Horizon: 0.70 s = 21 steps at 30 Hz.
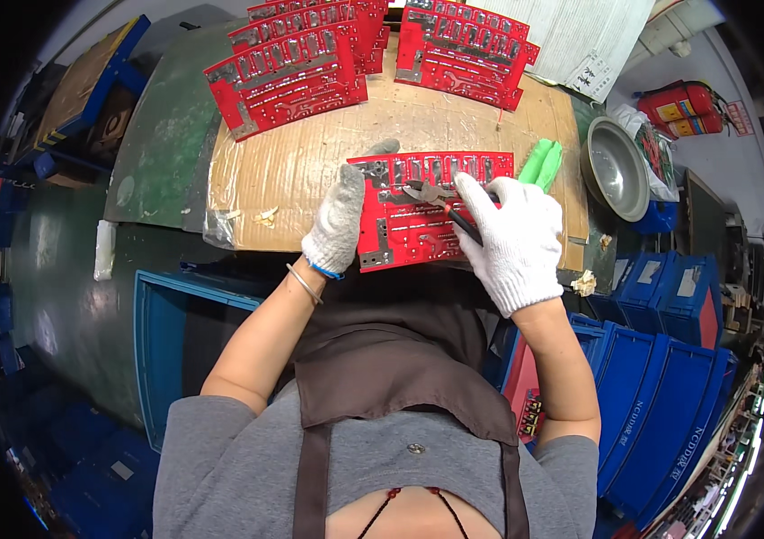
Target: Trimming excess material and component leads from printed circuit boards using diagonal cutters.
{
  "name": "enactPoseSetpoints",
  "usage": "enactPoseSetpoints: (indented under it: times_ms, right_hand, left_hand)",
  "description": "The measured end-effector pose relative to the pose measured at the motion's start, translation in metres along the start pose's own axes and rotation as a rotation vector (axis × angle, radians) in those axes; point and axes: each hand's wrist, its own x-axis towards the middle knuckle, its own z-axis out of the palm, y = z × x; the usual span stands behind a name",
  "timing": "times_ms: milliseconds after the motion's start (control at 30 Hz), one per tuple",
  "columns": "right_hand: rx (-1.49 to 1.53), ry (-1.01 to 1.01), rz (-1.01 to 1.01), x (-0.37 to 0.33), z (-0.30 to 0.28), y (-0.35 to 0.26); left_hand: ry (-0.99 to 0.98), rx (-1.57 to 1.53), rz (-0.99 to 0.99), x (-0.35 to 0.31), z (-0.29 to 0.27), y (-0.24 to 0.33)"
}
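Cardboard-topped bench is crowded by stacked red boards; red circuit board is gripped by left hand, cutters clenched in right hand.

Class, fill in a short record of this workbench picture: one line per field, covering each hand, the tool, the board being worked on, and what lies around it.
Left hand: white glove, holding the left edge of the red circuit board
Right hand: white glove, gripping cutting pliers whose tip rests on the board
Work surface: cardboard sheet
Behind: stacks of red boards
Right side: green handles, metal bowl
Below: blue bins
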Motion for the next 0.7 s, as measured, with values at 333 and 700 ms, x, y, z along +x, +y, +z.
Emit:
enactPoseSetpoints:
  times_ms: [333,700]
  right_hand:
    - [0.341,-0.063,0.100,0.012,0.020,0.033]
    - [-0.026,0.034,-0.077,0.008,-0.001,0.007]
  left_hand:
    - [-0.012,0.084,0.036,0.005,-0.011,-0.007]
    - [0.015,0.047,-0.014,0.001,0.001,0.002]
